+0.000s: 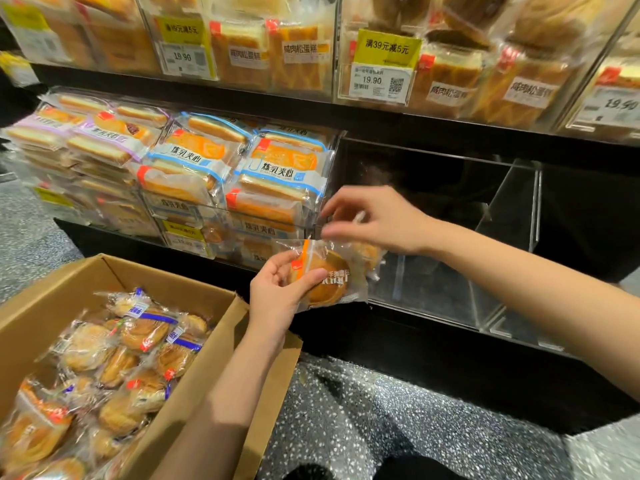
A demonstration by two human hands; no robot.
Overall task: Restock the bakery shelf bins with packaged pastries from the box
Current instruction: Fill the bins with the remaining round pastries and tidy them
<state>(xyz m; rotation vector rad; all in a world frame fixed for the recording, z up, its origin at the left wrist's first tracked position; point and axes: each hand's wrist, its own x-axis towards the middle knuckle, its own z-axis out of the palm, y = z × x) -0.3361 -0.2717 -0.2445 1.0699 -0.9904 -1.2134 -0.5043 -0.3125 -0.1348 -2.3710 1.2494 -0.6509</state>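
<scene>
Pinching a packaged pastry (327,273) in your left hand (277,292), you hold it just in front of the empty clear bin (502,237), prob. to drop it in. Your right hand (377,220) hovers above w/ fingers loosely curled; cannot tell if it touches the wrapper. The box (194,344) w/ more pastries sits at lower left, near for the next pick.

We see glossy, crinkled clear plastic wrappers (325,271) on the pastries, a matt brown cardboard box (221,344), smooth transparent acrylic bins (509,216) above it, matt black shelving (415,348), and speckled grey terrazzo floor (381,420).
</scene>
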